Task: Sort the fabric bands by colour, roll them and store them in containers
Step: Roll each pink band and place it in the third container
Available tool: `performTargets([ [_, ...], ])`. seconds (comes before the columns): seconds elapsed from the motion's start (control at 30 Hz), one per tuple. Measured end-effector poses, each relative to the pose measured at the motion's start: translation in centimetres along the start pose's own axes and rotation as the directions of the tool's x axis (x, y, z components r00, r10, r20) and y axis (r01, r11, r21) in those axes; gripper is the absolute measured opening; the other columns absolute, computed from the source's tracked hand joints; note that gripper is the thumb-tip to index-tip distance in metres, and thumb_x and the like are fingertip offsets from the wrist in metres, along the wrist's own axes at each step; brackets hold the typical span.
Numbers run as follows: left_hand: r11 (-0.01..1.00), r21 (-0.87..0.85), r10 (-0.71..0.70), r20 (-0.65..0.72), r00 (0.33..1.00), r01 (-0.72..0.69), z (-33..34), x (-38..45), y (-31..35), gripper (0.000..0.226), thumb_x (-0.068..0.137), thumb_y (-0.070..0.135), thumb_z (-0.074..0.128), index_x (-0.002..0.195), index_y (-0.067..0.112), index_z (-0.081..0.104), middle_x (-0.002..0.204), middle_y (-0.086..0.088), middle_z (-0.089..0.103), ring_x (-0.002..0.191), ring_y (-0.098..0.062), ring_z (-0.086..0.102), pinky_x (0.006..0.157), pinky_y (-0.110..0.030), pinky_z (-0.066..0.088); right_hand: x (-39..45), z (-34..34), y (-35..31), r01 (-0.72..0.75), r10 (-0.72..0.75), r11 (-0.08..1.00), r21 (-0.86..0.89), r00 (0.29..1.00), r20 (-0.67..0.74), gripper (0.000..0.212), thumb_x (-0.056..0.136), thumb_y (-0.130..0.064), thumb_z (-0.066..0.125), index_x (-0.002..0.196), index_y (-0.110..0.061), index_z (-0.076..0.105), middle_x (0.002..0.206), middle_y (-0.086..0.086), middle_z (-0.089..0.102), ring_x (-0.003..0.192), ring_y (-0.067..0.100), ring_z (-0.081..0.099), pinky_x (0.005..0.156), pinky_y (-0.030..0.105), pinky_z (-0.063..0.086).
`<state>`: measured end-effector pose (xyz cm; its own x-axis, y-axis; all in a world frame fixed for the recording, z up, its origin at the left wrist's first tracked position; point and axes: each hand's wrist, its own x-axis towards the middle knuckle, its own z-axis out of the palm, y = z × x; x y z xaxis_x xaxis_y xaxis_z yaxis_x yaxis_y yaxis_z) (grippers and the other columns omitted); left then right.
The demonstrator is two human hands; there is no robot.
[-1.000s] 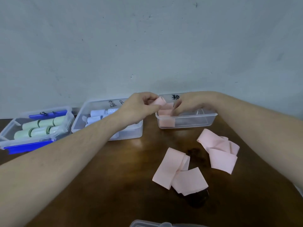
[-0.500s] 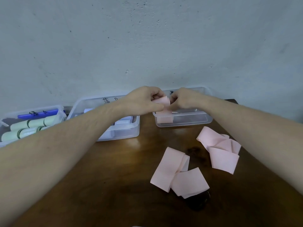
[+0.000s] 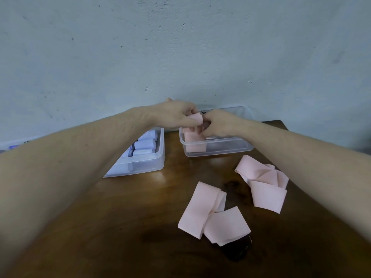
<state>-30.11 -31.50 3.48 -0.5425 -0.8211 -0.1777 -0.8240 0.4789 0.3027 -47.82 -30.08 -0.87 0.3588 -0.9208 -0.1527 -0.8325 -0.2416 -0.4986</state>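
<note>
Two loose pink bands lie unrolled on the brown table (image 3: 140,207): the folded pink band (image 3: 212,217) at about 5 o'clock from the table's middle, and the crumpled pink band (image 3: 261,183) at about 3 o'clock, partly under the right forearm. Beyond them, at 12 o'clock against the pale wall (image 3: 180,47), stands the clear pink container (image 3: 226,149), with a pink roll (image 3: 195,144) lying at its left end. To its left, at 10 o'clock, the clear lilac container (image 3: 152,165) holds several lilac rolls (image 3: 144,144); the left forearm crosses in front of it and hides most of its left half. A further container at the far left edge is cut off and too blurred to read.

Black writing on the pink container's far rim is mostly covered by the hands. Over that container's left end, the left hand (image 3: 176,116) and right hand (image 3: 219,124) meet on a small pink band (image 3: 196,117), fingers curled, both pinching it between thumb and fingertips. How the right fingertips sit below it is hard to make out.
</note>
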Motion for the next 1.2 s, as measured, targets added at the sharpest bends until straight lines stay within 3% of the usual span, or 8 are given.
performTargets([
  [0.13, 0.999, 0.037, 0.019, 0.058, 0.998, -0.021, 0.7, 0.4, -0.5, 0.027, 0.078, 0.055, 0.042, 0.096, 0.037, 0.051, 0.088, 0.029, 0.071, 0.097, 0.014, 0.052, 0.106, -0.032, 0.024, -0.2, -0.2, 0.6, 0.029, -0.029, 1.0, 0.001, 0.999, 0.033, 0.014, 0.084, -0.016, 0.071, 0.098, -0.018, 0.074, 0.09, -0.006, 0.07, 0.085, 0.014, 0.062, 0.07, 0.022, 0.046],
  [0.27, 0.999, 0.052, 0.0, 0.042, 0.999, -0.002, 1.0, 0.7, -0.6, 0.024, 0.077, 0.057, 0.04, 0.092, 0.04, 0.048, 0.089, 0.024, 0.072, 0.104, -0.002, 0.054, 0.107, -0.033, 0.026, -0.8, -0.5, 1.0, 0.042, -0.043, 0.999, 0.021, 0.997, 0.058, 0.018, 0.087, -0.029, 0.072, 0.102, -0.022, 0.077, 0.09, -0.012, 0.071, 0.085, 0.008, 0.064, 0.076, 0.021, 0.049],
  [0.4, 0.999, -0.028, -0.019, 0.006, 1.0, 0.019, 0.9, 0.7, -0.9, 0.022, 0.089, 0.046, 0.043, 0.104, 0.032, 0.048, 0.085, 0.022, 0.073, 0.1, -0.001, 0.056, 0.098, -0.028, 0.027, -0.9, -0.5, 1.2, 0.086, -0.085, 0.996, -0.007, 0.994, 0.074, 0.018, 0.088, -0.024, 0.072, 0.105, -0.025, 0.076, 0.083, -0.025, 0.061, 0.078, -0.004, 0.056, 0.065, 0.008, 0.038],
  [0.5, 1.0, 0.02, -0.021, 0.034, 0.999, 0.021, 1.2, 1.0, -1.2, 0.024, 0.091, 0.047, 0.039, 0.107, 0.031, 0.046, 0.084, 0.024, 0.073, 0.098, 0.006, 0.055, 0.103, -0.035, 0.022, -0.8, -0.6, 0.9, 0.102, -0.099, 0.994, -0.027, 0.988, 0.12, 0.024, 0.086, -0.022, 0.073, 0.11, -0.022, 0.071, 0.086, -0.019, 0.061, 0.079, 0.0, 0.056, 0.067, 0.013, 0.041],
  [0.7, 0.998, 0.042, -0.045, -0.009, 0.999, 0.045, 1.7, 1.6, -1.2, 0.022, 0.097, 0.044, 0.038, 0.109, 0.028, 0.049, 0.087, 0.019, 0.072, 0.099, -0.008, 0.06, 0.107, -0.043, 0.02, -0.5, -0.5, 0.5, 0.136, -0.118, 0.982, -0.132, 0.984, 0.136, 0.024, 0.088, -0.015, 0.066, 0.112, -0.017, 0.067, 0.077, -0.014, 0.054, 0.068, 0.003, 0.049, 0.057, 0.012, 0.037],
  [0.97, 0.993, 0.089, -0.079, 0.011, 0.997, 0.077, 1.7, 1.8, -0.9, 0.026, 0.099, 0.043, 0.038, 0.115, 0.024, 0.046, 0.086, 0.017, 0.072, 0.096, -0.005, 0.058, 0.1, -0.037, 0.02, -0.6, -0.5, 0.5, 0.185, -0.159, 0.97, -0.16, 0.974, 0.163, 0.015, 0.089, -0.018, 0.066, 0.103, -0.025, 0.066, 0.077, -0.015, 0.056, 0.068, 0.005, 0.05, 0.054, 0.009, 0.037],
  [1.2, 0.984, 0.145, -0.108, 0.002, 0.994, 0.106, 1.4, 1.9, -0.5, 0.027, 0.099, 0.046, 0.038, 0.115, 0.025, 0.046, 0.084, 0.018, 0.061, 0.094, -0.015, 0.053, 0.095, -0.035, 0.024, -0.6, -1.0, 0.0, 0.234, -0.178, 0.947, -0.22, 0.953, 0.246, 0.015, 0.089, -0.018, 0.066, 0.103, -0.024, 0.067, 0.074, -0.016, 0.052, 0.065, 0.002, 0.047, 0.056, 0.006, 0.037],
])
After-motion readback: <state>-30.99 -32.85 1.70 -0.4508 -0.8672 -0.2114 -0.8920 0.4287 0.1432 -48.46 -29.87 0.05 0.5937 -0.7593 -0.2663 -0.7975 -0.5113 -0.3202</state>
